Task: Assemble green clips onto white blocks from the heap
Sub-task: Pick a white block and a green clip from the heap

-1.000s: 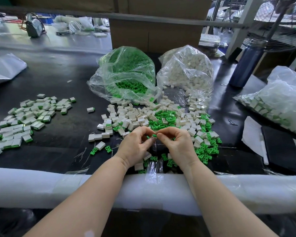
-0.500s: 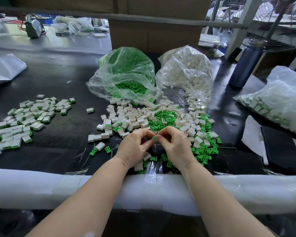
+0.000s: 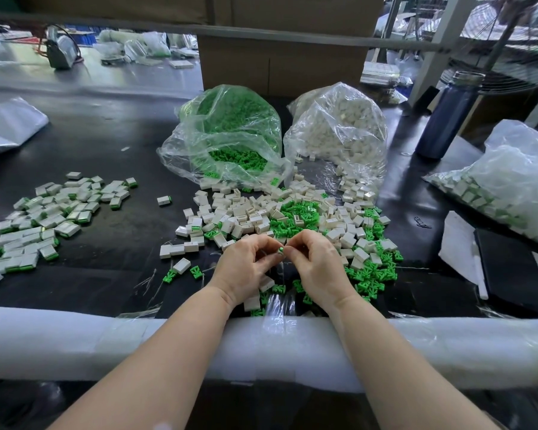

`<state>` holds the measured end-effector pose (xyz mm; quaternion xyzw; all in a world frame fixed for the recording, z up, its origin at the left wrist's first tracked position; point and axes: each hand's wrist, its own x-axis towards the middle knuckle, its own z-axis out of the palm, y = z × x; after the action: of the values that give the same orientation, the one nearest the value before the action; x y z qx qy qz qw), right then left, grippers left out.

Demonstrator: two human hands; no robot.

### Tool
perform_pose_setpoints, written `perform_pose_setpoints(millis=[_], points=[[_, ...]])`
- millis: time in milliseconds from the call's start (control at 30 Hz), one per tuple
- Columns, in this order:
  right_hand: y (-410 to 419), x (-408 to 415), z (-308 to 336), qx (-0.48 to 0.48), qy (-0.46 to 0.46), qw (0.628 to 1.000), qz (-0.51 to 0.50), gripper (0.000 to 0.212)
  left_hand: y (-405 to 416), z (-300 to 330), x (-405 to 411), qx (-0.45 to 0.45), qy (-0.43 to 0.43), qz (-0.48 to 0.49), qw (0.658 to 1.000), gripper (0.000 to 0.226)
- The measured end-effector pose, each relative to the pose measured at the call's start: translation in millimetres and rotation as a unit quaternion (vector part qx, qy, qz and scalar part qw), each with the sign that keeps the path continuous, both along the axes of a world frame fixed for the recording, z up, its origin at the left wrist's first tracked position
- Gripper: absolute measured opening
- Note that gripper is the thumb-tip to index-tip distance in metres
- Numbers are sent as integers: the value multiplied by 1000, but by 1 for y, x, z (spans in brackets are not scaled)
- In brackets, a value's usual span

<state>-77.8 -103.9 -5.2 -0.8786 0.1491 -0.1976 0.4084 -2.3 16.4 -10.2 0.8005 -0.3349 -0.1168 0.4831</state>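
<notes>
My left hand (image 3: 246, 268) and my right hand (image 3: 316, 265) meet fingertip to fingertip just in front of the heap (image 3: 286, 218) of loose white blocks and green clips. Between them they pinch a small piece (image 3: 280, 249) with a green end showing; the rest of it is hidden by the fingers. Two open clear bags lie behind the heap: one of green clips (image 3: 230, 141), one of white blocks (image 3: 339, 131). Assembled blocks with green edges (image 3: 44, 221) are spread out at the left.
A white padded rail (image 3: 75, 339) runs along the table's near edge under my forearms. A dark blue bottle (image 3: 448, 116) stands at the back right. Another bag of assembled pieces (image 3: 503, 184) and a black pad on white paper (image 3: 510, 268) lie at the right.
My hands stay together at the same spot; the fingers have shifted slightly around the small piece. Nothing else has moved.
</notes>
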Motion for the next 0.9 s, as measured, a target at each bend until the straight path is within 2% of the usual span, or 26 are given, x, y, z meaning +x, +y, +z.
perform_pose_setpoints(millis=[233, 367, 433, 667, 900], points=[[-3, -2, 0, -17, -60, 996, -56, 6, 1, 1, -1, -82, -23, 124, 989, 21], [-4, -3, -1, -44, -70, 994, -78, 7, 2, 1, 2, -86, -100, 227, 965, 21], [-5, -2, -1, -48, -67, 993, -87, 7, 1, 1, 4, -86, -92, 254, 959, 23], [-6, -3, -2, -65, -46, 992, -96, 8, 1, -3, 5, 10, -88, 257, 962, 49], [-8, -1, -4, -79, -4, 993, -89, 11, 0, -5, 7, 68, -88, 239, 965, 45]])
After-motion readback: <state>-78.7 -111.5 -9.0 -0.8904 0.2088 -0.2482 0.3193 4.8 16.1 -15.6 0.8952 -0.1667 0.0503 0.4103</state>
